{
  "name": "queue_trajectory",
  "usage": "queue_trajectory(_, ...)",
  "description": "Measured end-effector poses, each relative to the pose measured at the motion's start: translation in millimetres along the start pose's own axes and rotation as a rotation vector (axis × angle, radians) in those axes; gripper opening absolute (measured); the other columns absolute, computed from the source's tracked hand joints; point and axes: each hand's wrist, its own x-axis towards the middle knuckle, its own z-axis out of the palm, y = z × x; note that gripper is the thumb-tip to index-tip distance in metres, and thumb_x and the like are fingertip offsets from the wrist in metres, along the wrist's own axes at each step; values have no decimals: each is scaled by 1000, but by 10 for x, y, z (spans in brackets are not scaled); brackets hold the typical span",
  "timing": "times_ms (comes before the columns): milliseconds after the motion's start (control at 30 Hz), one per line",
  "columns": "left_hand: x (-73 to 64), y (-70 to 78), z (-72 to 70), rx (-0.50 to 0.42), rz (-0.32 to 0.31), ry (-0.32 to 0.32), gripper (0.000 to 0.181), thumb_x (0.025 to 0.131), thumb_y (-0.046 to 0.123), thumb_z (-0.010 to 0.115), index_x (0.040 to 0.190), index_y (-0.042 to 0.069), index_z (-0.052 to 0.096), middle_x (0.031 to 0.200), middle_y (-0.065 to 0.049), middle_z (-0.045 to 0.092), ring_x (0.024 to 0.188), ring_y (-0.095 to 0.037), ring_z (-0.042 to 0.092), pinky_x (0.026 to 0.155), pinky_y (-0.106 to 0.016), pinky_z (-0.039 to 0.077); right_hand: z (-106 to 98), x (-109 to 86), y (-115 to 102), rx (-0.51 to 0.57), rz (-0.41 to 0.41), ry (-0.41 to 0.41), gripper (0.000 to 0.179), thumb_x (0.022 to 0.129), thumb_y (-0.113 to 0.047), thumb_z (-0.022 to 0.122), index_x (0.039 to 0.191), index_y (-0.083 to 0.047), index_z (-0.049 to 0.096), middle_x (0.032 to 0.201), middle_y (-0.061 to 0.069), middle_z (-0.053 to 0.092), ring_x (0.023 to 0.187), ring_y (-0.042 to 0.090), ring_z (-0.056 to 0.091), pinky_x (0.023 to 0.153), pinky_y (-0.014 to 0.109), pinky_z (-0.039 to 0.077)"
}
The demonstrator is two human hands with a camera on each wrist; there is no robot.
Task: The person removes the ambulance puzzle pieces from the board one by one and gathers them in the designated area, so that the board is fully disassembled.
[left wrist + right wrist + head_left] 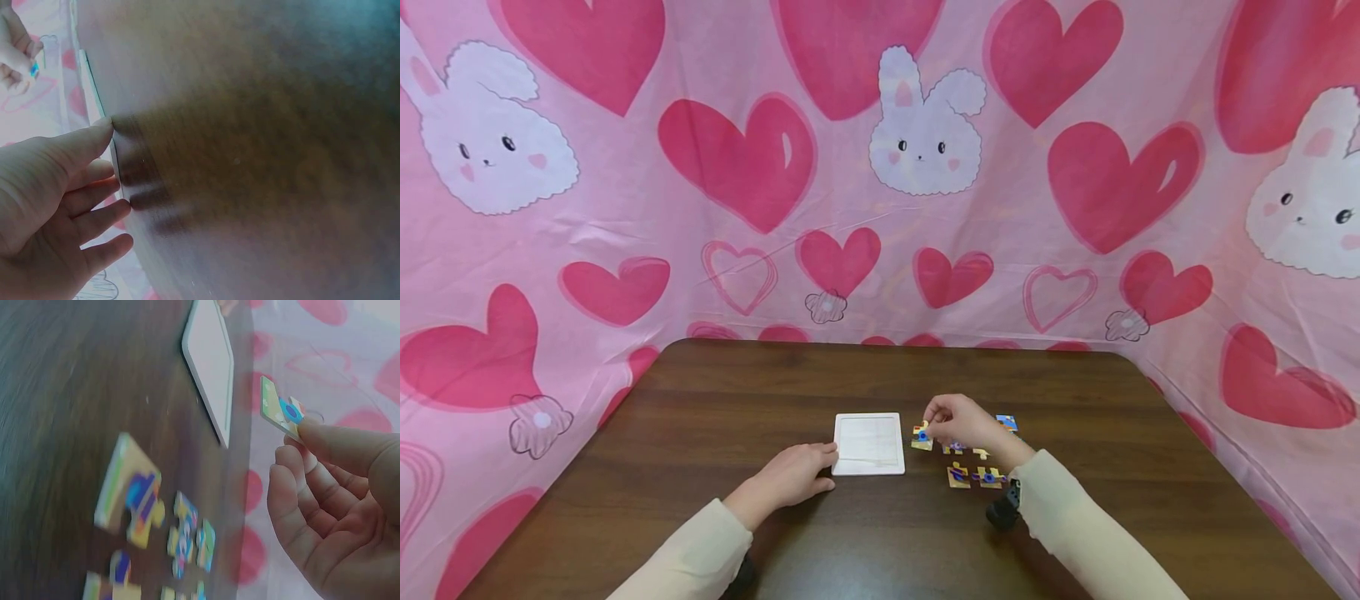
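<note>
A white puzzle tray (869, 444) with a raised rim lies on the table, nothing set inside it. My left hand (793, 473) rests at its left edge, and in the left wrist view the straight fingers (103, 215) touch that edge. Between thumb and fingers my right hand (958, 421) pinches a jigsaw puzzle piece (284, 411), yellow with a blue round shape, raised just right of the tray. Beneath and around the right hand lie several more pieces, among them a yellow and purple one (134, 494) and a blue one (1007, 422).
The dark wooden table (760, 375) reaches back to a pink cloth (850, 200) printed with hearts and rabbits, which also hangs at both sides. Two loose pieces, one being a corner piece (958, 476), lie nearest the person on the right, close to the right wrist.
</note>
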Motion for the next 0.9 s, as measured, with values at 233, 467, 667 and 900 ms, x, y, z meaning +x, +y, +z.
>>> queue_trajectory(233,-7,2,-2,-8,-6,-5,15,82,17,70,80,7,59,118,-20,58,106,-30,57,81,-41,47,-249,-147,173,0,28,15,11,85,-6,65,89,1,57,70,5,56,59,19,53,58,47,50)
queue_trajectory(467,-3,-11,10,-8,-5,-1,15,82,18,70,79,8,59,118,-19,59,105,-30,57,80,-40,48,-446,-321,304,-12,58,14,11,86,-5,63,90,3,56,69,5,55,58,18,52,56,42,50)
queue_trajectory(667,0,-4,3,-16,-7,-4,15,83,17,69,79,8,58,118,-19,58,106,-30,57,80,-40,48,-544,-472,416,10,64,11,14,85,-4,64,91,5,55,69,6,54,58,18,50,53,38,49)
queue_trajectory(900,11,-1,11,-20,-14,-12,15,83,18,69,78,9,58,119,-18,58,107,-30,57,80,-40,48,-628,-639,570,36,106,-7,12,86,-3,62,89,5,54,69,6,54,59,17,51,54,34,49)
